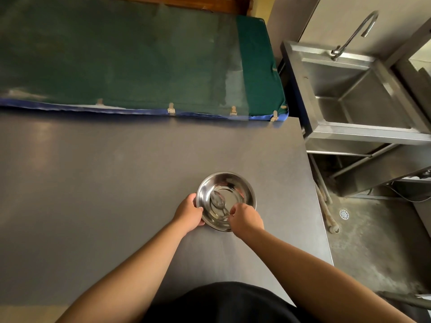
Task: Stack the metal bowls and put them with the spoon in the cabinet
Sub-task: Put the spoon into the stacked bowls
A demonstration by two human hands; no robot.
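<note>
This looks like a commercial or institutional kitchen, more a washing-up area than a home one. A deep stainless steel sink (363,99) on an open metal frame stands to the right, with a tall gooseneck faucet (354,33) at its back. The work surface (116,183) is wide, plain brushed metal. The bare concrete floor (373,241) has a round drain (344,214) set in it (typical of rooms that get hosed down).
</note>
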